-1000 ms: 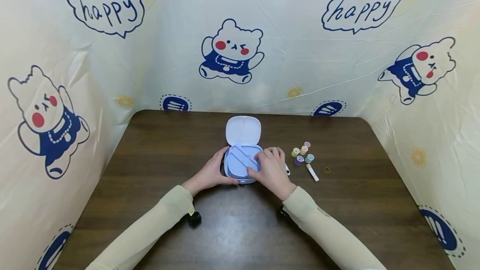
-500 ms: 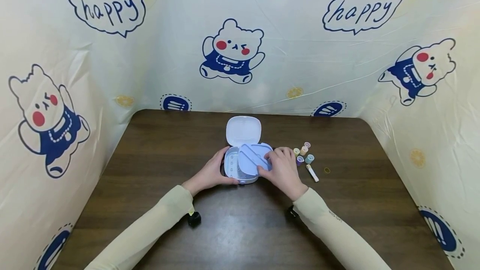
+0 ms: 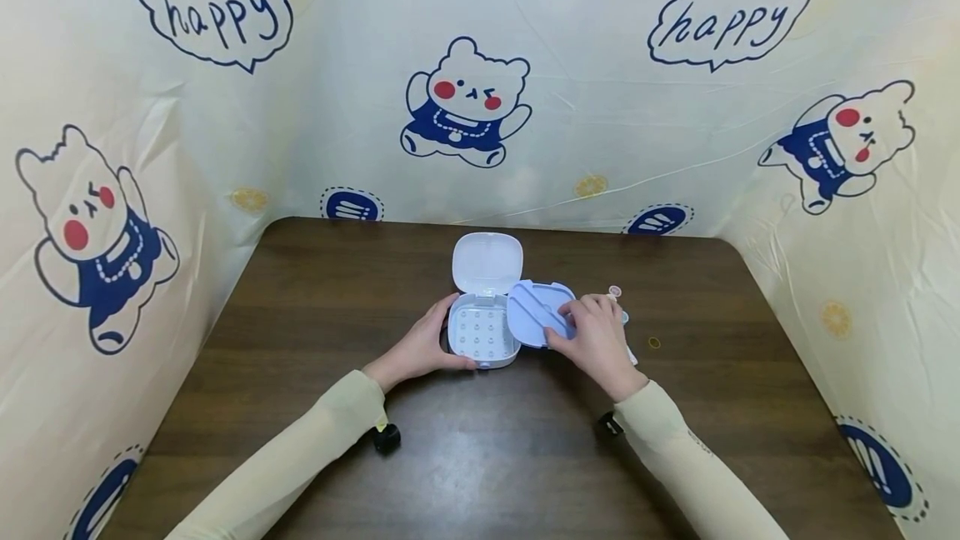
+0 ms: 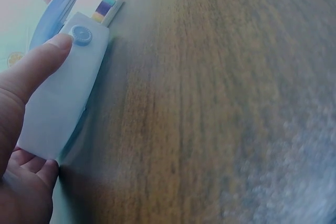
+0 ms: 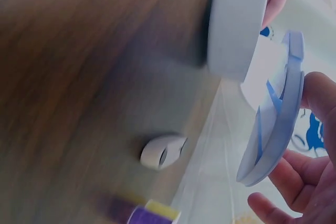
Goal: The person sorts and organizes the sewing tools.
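A pale plastic box [image 3: 468, 332] with rows of small pegs on its floor lies on the table, its hinged lid [image 3: 487, 263] standing up behind. My left hand [image 3: 420, 343] grips its left side; in the left wrist view the thumb rests beside a round blue button on the box's front wall [image 4: 68, 82], the fingers bent under the far end. With thumb and fingers, my right hand [image 3: 598, 338] pinches the right edge of a blue divided tray [image 3: 528, 315]. In the right wrist view, this tray [image 5: 283, 124] is raised above the table, its near edge overlapping the box's right side.
Several small thread spools [image 3: 615, 292] lie to the right, mostly hidden behind my right hand. A small white rounded item [image 5: 163, 150] with a dark slot and a purple spool [image 5: 149, 216] are below the tray. Farther right lies a small yellowish ring [image 3: 655, 342].
My right hand has lifted the blue tray out of the box and carried it right, uncovering the pegged floor. My left hand has kept its hold on the box.
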`<action>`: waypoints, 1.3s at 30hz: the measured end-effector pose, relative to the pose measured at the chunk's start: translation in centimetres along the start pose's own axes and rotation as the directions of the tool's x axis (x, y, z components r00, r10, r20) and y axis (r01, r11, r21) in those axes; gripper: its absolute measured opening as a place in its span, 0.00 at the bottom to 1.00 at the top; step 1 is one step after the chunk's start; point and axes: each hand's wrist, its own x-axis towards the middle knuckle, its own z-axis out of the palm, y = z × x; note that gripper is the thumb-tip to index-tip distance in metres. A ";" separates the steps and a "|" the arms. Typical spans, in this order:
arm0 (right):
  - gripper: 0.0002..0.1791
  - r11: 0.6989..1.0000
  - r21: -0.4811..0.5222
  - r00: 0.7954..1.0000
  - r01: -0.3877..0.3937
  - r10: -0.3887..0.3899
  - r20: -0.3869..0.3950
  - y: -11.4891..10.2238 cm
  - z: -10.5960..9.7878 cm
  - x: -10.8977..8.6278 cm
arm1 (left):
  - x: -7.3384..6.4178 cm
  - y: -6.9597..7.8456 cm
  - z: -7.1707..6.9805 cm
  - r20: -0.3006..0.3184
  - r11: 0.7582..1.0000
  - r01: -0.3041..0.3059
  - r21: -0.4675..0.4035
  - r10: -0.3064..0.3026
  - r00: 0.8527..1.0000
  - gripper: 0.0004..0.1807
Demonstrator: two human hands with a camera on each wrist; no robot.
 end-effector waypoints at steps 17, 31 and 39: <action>0.21 0.999 -0.014 0.999 -0.037 0.036 -0.036 4.9 -1.6 -1.1 | -0.1 0.2 -0.1 0.009 0.999 0.032 0.002 -0.032 0.999 0.70; 0.20 0.997 -0.007 0.995 -0.071 0.071 -0.067 8.6 -3.0 -2.1 | 0.0 -0.1 0.1 0.002 1.000 -0.001 0.009 0.001 1.000 0.69; 0.19 0.995 -0.018 0.991 -0.099 0.097 -0.094 10.7 -4.1 -2.7 | 0.0 -0.1 0.1 0.006 1.000 0.006 0.005 -0.006 1.000 0.69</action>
